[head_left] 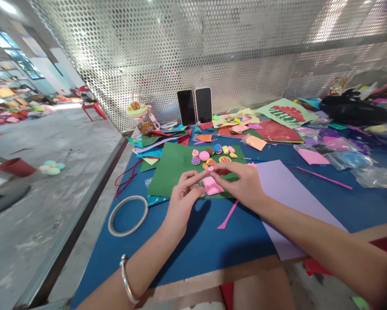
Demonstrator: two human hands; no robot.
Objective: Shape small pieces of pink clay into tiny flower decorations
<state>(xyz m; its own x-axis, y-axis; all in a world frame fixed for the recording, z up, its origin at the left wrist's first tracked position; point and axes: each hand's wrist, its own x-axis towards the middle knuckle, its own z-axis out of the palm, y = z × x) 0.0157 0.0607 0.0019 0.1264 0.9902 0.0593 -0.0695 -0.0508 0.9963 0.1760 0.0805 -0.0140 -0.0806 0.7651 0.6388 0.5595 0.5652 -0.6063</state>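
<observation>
A tiny pink lump of clay [210, 168] is pinched between the thumb and index finger of my right hand [243, 181]. My left hand [185, 193] reaches in from the other side. Its index fingertip touches the lump, while its thumb stands apart and the other fingers curl. Just below the fingertips lies a pink clay packet [213, 186], its clear wrapper close to my left thumb. Whether that thumb touches the wrapper, I cannot tell. Small clay foods, among them a pink round piece [204, 156] and a pizza-like disc [225, 159], sit on green paper [167, 168] beyond my hands.
A tape roll [128, 216] lies at the left. Purple paper [287, 193] is under my right forearm, near a pink clay tool [227, 215]. Two phones [195, 106] lean on the perforated metal panel [232, 51]. Several clay packets [313, 156] crowd the right side.
</observation>
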